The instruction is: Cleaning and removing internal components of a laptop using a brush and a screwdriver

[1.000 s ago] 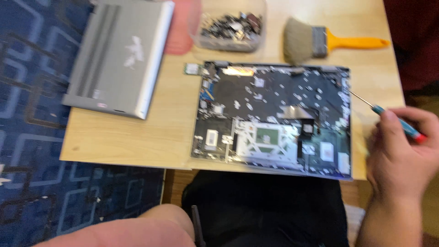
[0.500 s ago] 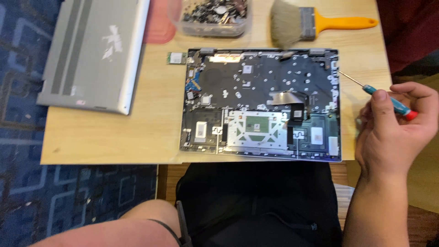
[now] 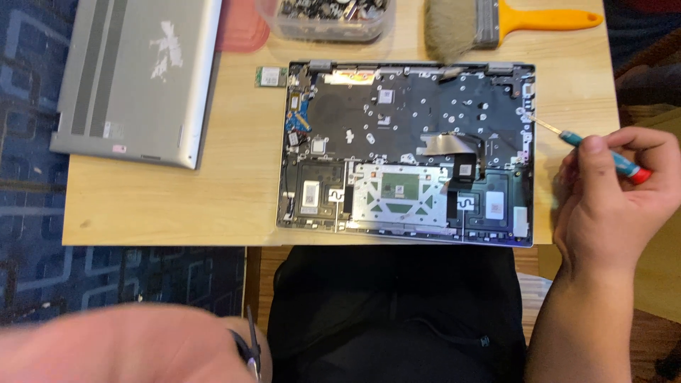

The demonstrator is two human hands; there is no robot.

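Blurring across the lower left, left hand point(image 3: 128, 347), grip impossible to tell. Gripping a screwdriver point(image 3: 596, 150) at right, right hand point(image 3: 610, 206), tip touching the opened laptop point(image 3: 408, 152) mid-bench point(image 3: 170, 206). Lying beyond: lid point(image 3: 135, 78) upper left, tub point(image 3: 326, 18), brush point(image 3: 496, 21).
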